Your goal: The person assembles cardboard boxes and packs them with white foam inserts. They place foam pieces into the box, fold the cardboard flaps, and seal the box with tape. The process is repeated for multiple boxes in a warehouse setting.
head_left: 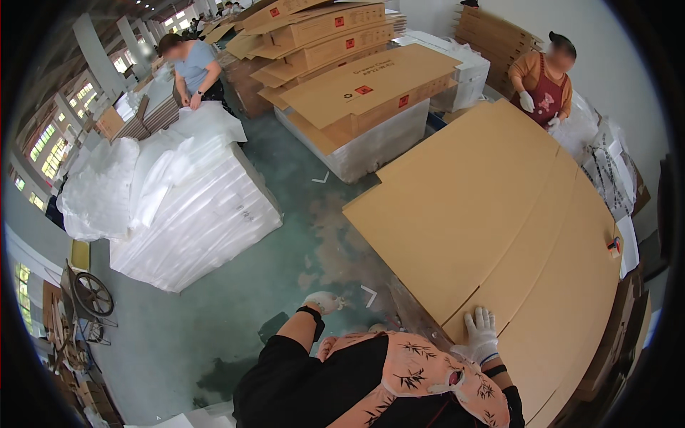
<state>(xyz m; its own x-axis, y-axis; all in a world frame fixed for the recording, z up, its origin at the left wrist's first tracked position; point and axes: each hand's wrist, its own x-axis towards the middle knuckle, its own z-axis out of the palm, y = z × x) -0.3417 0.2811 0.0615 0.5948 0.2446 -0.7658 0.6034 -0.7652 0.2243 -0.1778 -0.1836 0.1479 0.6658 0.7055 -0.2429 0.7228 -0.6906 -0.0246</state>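
Observation:
A large flat sheet of brown cardboard (471, 207) with long crease lines lies in front of me to the right. My right hand (479, 337), in a white glove, rests flat on its near part, fingers stretched out and pointing away from me. My left hand (325, 302), also gloved in white, hangs over the floor to the left of the sheet. Its fingers are loosely bent and partly apart, and I see nothing in them. A small roll of tape or similar colored item (614, 247) sits at the sheet's right edge.
A wrapped white stack (200, 214) stands at the left, with a person (196, 68) behind it. Printed cartons (371, 85) are piled ahead on a wrapped base. Another person (546, 85) in a red apron stands beyond the sheet. A wheeled cart (89, 292) is far left.

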